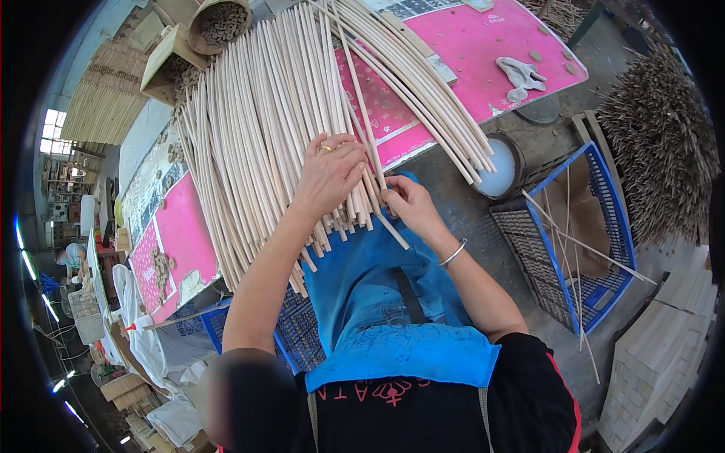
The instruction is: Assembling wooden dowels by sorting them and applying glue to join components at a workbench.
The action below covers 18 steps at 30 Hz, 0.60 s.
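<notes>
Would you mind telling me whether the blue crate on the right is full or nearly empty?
Nearly empty. The blue crate holds only a few thin sticks leaning across it, and its brown bottom shows bare between them.

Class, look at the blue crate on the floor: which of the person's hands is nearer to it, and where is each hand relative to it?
The right hand is nearer the blue crate; it pinches a stick just left of it. The left hand lies farther left, flat on the sticks.
</notes>
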### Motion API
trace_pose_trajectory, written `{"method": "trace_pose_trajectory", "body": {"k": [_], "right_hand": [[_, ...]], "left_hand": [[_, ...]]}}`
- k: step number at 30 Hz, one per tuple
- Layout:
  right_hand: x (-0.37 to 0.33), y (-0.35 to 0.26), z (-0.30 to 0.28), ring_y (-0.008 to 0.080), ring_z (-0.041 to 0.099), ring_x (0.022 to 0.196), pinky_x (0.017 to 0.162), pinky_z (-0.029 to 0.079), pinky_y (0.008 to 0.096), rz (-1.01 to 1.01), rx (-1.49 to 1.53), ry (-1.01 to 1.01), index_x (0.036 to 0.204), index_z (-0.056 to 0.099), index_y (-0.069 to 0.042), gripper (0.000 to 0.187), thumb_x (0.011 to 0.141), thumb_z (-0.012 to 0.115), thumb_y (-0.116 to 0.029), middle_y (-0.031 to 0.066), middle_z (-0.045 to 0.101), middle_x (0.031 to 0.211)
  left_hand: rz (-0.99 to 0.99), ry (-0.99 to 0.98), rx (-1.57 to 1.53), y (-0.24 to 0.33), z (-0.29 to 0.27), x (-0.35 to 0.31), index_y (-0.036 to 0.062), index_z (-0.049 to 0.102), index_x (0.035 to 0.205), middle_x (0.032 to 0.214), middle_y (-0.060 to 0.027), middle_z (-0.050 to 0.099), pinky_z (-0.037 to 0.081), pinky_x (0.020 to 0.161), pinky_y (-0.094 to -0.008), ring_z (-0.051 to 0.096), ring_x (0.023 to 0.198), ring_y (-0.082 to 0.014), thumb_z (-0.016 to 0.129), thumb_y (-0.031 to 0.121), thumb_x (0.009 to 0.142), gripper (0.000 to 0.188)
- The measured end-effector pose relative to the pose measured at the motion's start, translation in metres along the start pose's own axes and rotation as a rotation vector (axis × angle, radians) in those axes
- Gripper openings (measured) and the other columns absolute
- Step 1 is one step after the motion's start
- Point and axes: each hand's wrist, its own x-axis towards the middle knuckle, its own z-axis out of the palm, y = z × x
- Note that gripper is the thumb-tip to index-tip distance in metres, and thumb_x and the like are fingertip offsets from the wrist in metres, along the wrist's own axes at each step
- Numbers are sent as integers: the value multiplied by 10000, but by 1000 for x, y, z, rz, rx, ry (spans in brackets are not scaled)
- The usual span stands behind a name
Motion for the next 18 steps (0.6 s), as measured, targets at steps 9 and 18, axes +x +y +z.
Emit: {"method": "trace_pose_trajectory", "body": {"k": [9,18], "right_hand": [[-2,2,-56,106,614,721,744,589,301,20,562,195,1140,673,-6,255,985,640,-205,13,626,818],[-25,10,-10,113,652,963,845,544,281,83,315,46,1344,603,-35,446,1002,679,-311,39,687,1104]], "left_hand": [[30,7,-7,-8,-4,-8,126,701,1099,1213,12,686,282,1178,-499,541,1298,-176,572,248,985,211],[26,47,-40,-7,-12,-9,119,648,1133,1234,-28,646,351,1131,-461,564,1258,-211,613,210,931,224]]}}
